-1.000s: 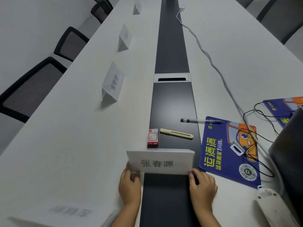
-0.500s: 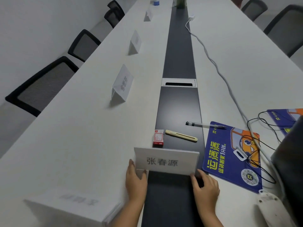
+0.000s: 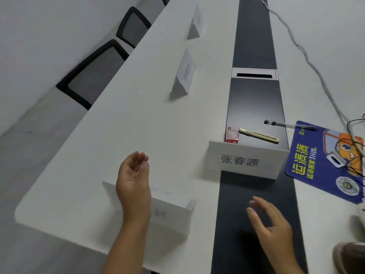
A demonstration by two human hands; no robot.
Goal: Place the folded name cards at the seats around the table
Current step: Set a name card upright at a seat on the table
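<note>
A folded white name card with black characters [image 3: 245,162] stands across the table's dark centre strip [image 3: 254,99], free of both hands. My left hand [image 3: 133,178] hovers over the white table [image 3: 118,135] with loosely curled fingers, holding nothing, above another folded name card [image 3: 169,208] near the table's end. My right hand [image 3: 270,228] hangs open over the dark strip, in front of the standing card. Two more folded cards, one nearer [image 3: 184,75] and one farther [image 3: 195,24], stand along the left side.
A small red box [image 3: 232,135], a beige utility knife [image 3: 258,135] and a pen [image 3: 286,124] lie behind the standing card. A blue printed mat [image 3: 316,163] with black cables lies at right. A white cord [image 3: 308,60] crosses the right side. Black mesh chairs [image 3: 92,76] line the left edge.
Both hands have let go of the name card and drawn back; my left hand moved left over the card at the table's end. The view swung left.
</note>
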